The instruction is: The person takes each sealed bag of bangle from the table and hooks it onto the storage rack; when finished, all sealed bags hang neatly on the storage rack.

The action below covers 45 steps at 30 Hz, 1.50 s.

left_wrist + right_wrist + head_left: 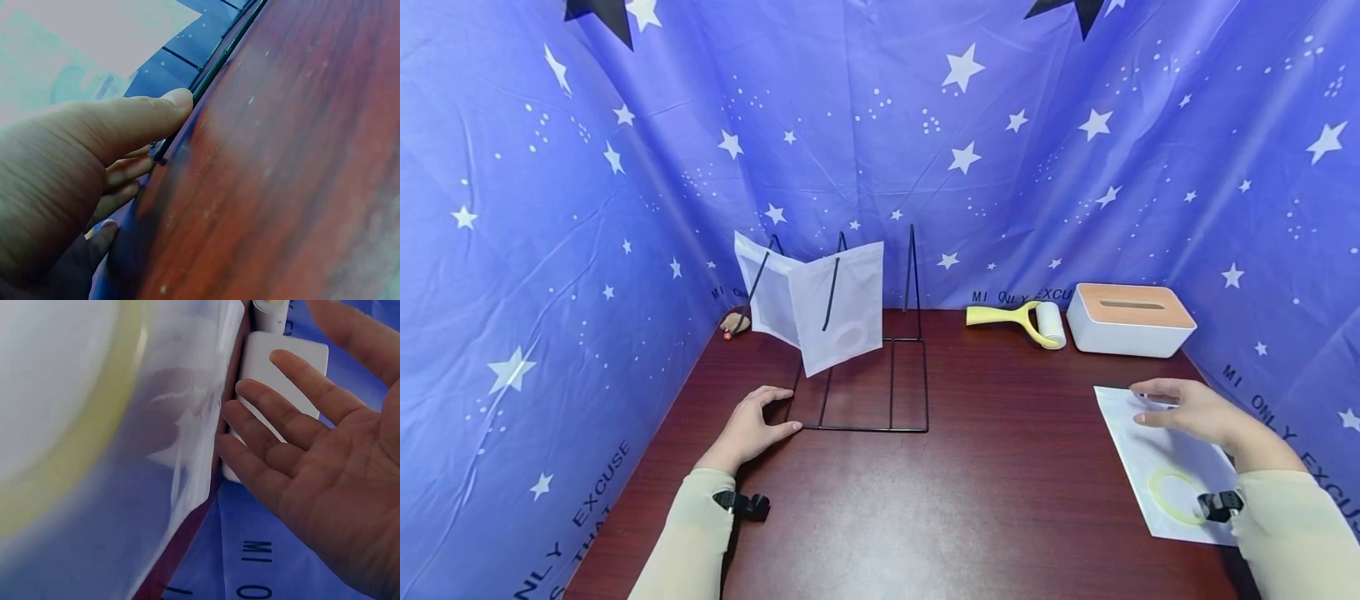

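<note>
Against rack (891,383), half-spread left hand (751,427) — over bag (1163,452), spread right hand (1202,412)

We see a wire rack (872,429) of smooth, metal-looking rod. The pouches (842,300) in it look like thin, matt plastic; the pouch (1129,450) right of it has a clear, glossy face. Under the rack, the table (985,483) shows shiny wood grain; behind it hangs creased cloth (917,158) with a faint sheen. Rightward, we find a tissue box (1123,337) of smooth plastic.

We find passable tabletop (1007,467) between the wire rack (892,385) and flat pouch (1165,450); the roller (1050,323) and tissue box (1112,335) obstruct the rear right.
</note>
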{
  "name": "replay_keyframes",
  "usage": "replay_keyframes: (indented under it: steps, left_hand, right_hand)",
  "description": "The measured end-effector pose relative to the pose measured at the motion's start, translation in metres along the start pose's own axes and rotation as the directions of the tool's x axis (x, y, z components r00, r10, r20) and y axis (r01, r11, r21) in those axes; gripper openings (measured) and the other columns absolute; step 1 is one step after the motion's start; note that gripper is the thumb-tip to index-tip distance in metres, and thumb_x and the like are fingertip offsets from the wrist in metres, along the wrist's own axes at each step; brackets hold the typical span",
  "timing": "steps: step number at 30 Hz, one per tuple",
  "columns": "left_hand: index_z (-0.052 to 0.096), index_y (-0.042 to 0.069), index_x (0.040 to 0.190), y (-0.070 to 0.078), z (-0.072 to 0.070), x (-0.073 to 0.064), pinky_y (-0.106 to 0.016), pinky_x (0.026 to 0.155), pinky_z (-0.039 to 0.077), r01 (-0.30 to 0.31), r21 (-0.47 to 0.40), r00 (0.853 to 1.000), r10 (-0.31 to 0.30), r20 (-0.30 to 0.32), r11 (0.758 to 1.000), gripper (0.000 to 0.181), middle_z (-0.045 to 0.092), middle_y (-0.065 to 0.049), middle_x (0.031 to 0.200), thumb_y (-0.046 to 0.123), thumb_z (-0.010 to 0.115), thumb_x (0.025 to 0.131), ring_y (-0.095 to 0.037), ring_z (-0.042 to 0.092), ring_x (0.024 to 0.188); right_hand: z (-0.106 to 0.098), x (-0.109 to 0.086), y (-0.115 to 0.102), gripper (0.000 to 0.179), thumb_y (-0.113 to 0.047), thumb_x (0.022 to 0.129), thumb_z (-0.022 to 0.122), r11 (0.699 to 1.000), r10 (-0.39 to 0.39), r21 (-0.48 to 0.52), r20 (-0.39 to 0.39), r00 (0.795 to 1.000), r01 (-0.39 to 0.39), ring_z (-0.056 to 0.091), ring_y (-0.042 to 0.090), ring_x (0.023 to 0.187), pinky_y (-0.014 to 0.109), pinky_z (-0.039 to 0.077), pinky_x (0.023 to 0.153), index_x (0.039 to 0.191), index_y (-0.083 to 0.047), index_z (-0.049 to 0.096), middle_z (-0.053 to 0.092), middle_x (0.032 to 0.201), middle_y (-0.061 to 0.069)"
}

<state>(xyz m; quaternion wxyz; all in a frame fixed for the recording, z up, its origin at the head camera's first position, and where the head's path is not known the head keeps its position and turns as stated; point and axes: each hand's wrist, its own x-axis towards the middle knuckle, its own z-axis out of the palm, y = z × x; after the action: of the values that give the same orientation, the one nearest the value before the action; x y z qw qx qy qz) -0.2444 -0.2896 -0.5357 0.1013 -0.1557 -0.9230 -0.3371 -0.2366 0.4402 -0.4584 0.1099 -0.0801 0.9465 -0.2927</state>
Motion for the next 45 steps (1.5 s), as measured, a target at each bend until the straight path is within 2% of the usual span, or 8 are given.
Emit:
replay_keyframes:
  steps: [3,8,16,25,32,36,41,45]
  left_hand:
    - [0.071,0.005,0.130,0.001,0.000,0.000,-0.052,0.110,0.043,-0.001,-0.001,1.000,0.001,-0.005,1.000,0.061,0.069,-0.008,0.128,0.027,0.095,0.079,-0.032,0.060,0.128]
    - [0.073,0.006,0.128,0.001,0.001,0.000,-0.052,0.110,0.043,-0.001,-0.003,1.000,0.001,-0.008,1.000,0.058,0.070,-0.007,0.125,0.027,0.095,0.079,-0.033,0.059,0.126]
    - [0.073,0.007,0.128,0.003,0.000,0.000,-0.051,0.109,0.044,0.014,0.002,1.000,-0.014,0.004,1.000,0.057,0.069,-0.007,0.124,0.027,0.095,0.079,-0.032,0.059,0.125]
    - [0.073,0.007,0.128,0.000,0.001,0.000,-0.052,0.108,0.044,0.004,-0.007,1.000,-0.004,-0.007,1.000,0.057,0.069,-0.005,0.123,0.028,0.094,0.080,-0.032,0.059,0.125]
    - [0.073,0.007,0.128,-0.002,0.001,0.000,-0.052,0.107,0.044,-0.003,0.011,1.000,0.003,-0.011,1.000,0.056,0.070,-0.006,0.123,0.028,0.094,0.080,-0.032,0.060,0.124]
    - [0.073,0.007,0.128,-0.002,0.001,-0.001,-0.052,0.108,0.044,0.002,0.006,1.000,-0.002,-0.006,1.000,0.056,0.069,-0.005,0.124,0.028,0.094,0.080,-0.032,0.060,0.125]
    - [0.074,0.007,0.128,-0.002,0.001,-0.001,-0.052,0.108,0.044,-0.004,0.008,1.000,0.004,-0.007,1.000,0.056,0.070,-0.005,0.123,0.029,0.094,0.080,-0.032,0.060,0.124]
    - [0.074,0.007,0.127,-0.003,0.001,-0.001,-0.052,0.107,0.045,-0.005,0.010,1.000,0.005,-0.011,1.000,0.056,0.070,-0.005,0.122,0.028,0.094,0.080,-0.032,0.060,0.123]
  right_hand:
    - [-0.008,0.001,0.005,0.070,-0.035,0.097,0.076,1.000,0.019,0.020,-0.014,1.000,-0.018,0.048,0.057,0.132,0.062,0.048,0.094,0.147,0.008,0.052,0.053,0.144,0.037]
    - [-0.018,0.006,0.015,0.073,-0.036,0.101,0.072,0.999,0.045,0.021,-0.035,0.998,-0.044,0.047,0.059,0.131,0.065,0.049,0.096,0.148,0.014,0.046,0.049,0.145,0.041]
    - [-0.022,0.015,0.029,0.078,-0.037,0.100,0.072,0.997,0.075,-0.007,-0.026,0.997,-0.075,0.045,0.063,0.130,0.071,0.045,0.097,0.146,0.018,0.043,0.044,0.145,0.044]
    - [-0.022,0.025,0.040,0.076,-0.034,0.096,0.077,0.995,0.094,-0.032,-0.053,0.994,-0.096,0.051,0.060,0.125,0.059,0.053,0.090,0.141,0.020,0.047,0.049,0.141,0.043]
    - [-0.021,0.029,0.045,0.074,-0.027,0.093,0.080,0.992,0.125,-0.015,-0.083,0.989,-0.127,0.051,0.060,0.123,0.063,0.051,0.091,0.138,0.021,0.048,0.050,0.139,0.043]
    - [-0.019,0.032,0.047,0.072,-0.020,0.089,0.084,0.990,0.143,0.003,-0.106,0.984,-0.144,0.052,0.059,0.121,0.061,0.051,0.090,0.137,0.021,0.049,0.051,0.138,0.043]
    - [-0.018,0.033,0.051,0.072,-0.018,0.081,0.089,0.986,0.163,0.004,-0.130,0.978,-0.164,0.056,0.055,0.113,0.054,0.053,0.084,0.133,0.018,0.054,0.056,0.131,0.041]
    - [-0.017,0.036,0.054,0.070,-0.016,0.078,0.091,0.981,0.193,0.008,-0.135,0.972,-0.194,0.061,0.047,0.104,0.043,0.056,0.076,0.130,0.016,0.057,0.062,0.122,0.038]
